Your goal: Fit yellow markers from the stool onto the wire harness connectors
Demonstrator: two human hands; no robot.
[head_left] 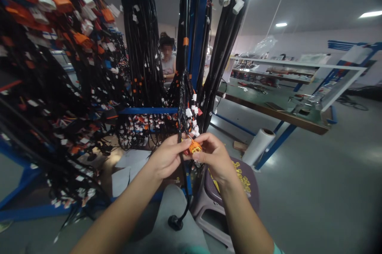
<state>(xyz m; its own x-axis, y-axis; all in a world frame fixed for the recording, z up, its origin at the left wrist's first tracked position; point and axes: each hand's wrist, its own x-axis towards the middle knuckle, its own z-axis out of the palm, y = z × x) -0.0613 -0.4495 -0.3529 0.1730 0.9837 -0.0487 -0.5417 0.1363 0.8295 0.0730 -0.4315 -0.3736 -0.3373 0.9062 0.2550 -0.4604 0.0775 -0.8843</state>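
Note:
Between my two hands is an orange cable connector (194, 147) with a yellow part showing at its face. My left hand (170, 154) pinches it from the left, close to where its wires enter. From the right, the thumb and fingers of my right hand (216, 156) close round the same connector. A black cable (182, 178) passes by my left fingers and hangs down to a round black connector (175, 222) over my lap. Just above my hands, white tags or small connectors (194, 120) hang among thin wires.
Black wire harnesses (140, 47) hang thickly from a blue rack (197, 47). Small yellow pieces (243, 178) lie on a purple-grey stool (253, 194) at my right. Beyond it are a white film roll (259, 146) and a workbench (268, 112). A person (168, 61) is behind the harnesses.

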